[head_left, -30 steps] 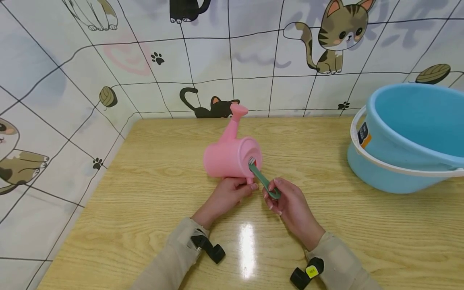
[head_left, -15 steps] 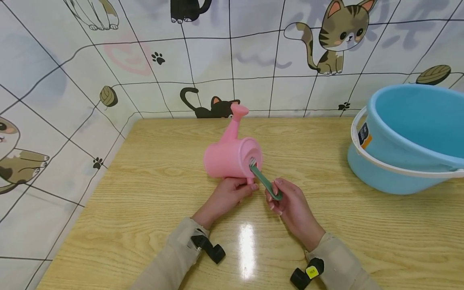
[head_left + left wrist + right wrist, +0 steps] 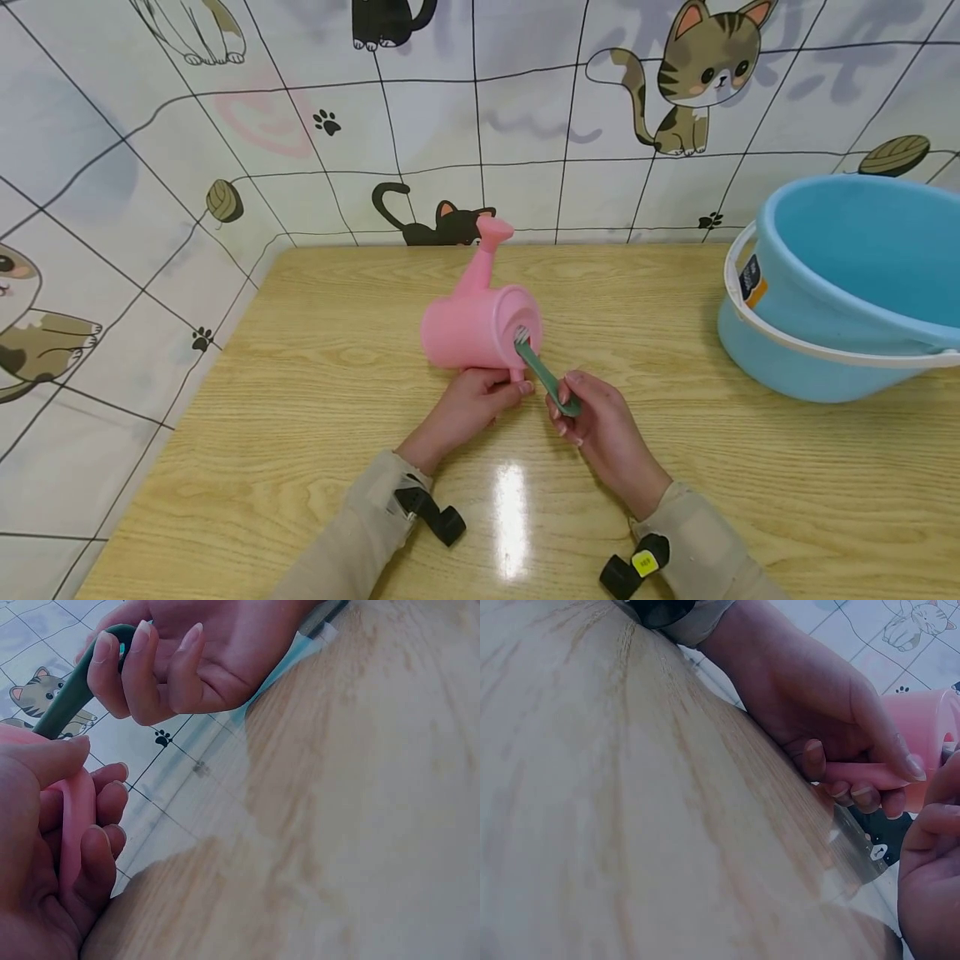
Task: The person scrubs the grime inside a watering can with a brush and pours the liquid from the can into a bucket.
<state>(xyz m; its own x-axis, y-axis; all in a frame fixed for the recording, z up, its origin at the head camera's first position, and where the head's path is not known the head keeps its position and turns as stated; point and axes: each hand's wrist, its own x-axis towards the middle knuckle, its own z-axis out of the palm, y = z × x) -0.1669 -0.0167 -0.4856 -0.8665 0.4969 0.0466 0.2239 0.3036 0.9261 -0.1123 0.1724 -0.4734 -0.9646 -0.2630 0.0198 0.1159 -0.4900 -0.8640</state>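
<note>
In the head view, the pink plastic watering can, a cylinder with a flared spout, lay on its side at 12 o'clock from the left hand and 10 o'clock from the right hand. The left hand's fingers were curled around the can's thin pink handle, with the thumb along it. The spout pointed to 12 o'clock.

The right hand pinched the looped end of a slim green-handled tool between thumb and fingers. The tool pointed to 11 o'clock; its pale tip, too small to identify, sat at the opening in the can's end face. The light-blue plastic bucket with a white carrying handle stood on the wood-grain tabletop, at 3 o'clock, well apart from the can.
</note>
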